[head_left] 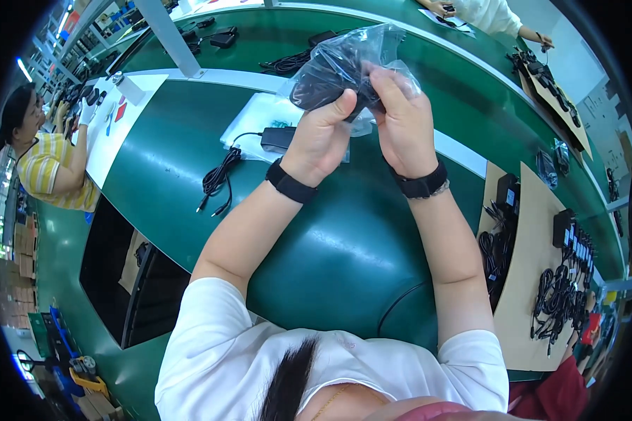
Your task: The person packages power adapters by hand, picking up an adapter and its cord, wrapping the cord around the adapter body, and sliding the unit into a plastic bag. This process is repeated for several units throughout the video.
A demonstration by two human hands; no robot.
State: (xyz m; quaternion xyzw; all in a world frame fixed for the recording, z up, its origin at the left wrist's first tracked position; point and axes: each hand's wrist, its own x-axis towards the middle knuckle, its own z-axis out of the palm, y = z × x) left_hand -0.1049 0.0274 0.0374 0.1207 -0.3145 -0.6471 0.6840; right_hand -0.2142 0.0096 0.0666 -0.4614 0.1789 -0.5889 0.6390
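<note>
Up in front of me, a clear plastic bag (347, 56) with a dark adapter and cable bundled inside is gripped between both hands. My left hand (321, 133) is closed on its lower left side, thumb pointing up. On its right side, my right hand (404, 119) pinches the film with curled fingers. Below and left of the bag, a black power adapter (277, 139) lies partly behind my left hand, its coiled cable (221, 175) on the green table (330, 245). Under that adapter is a stack of clear plastic bags (249, 118).
Cardboard sheets (523, 295) at the right carry rows of black adapters with cables (565, 288). More adapters (222, 37) lie on the far bench. A black bin (109, 266) stands at the table's left edge. A person in a yellow striped shirt (49, 168) works at the left.
</note>
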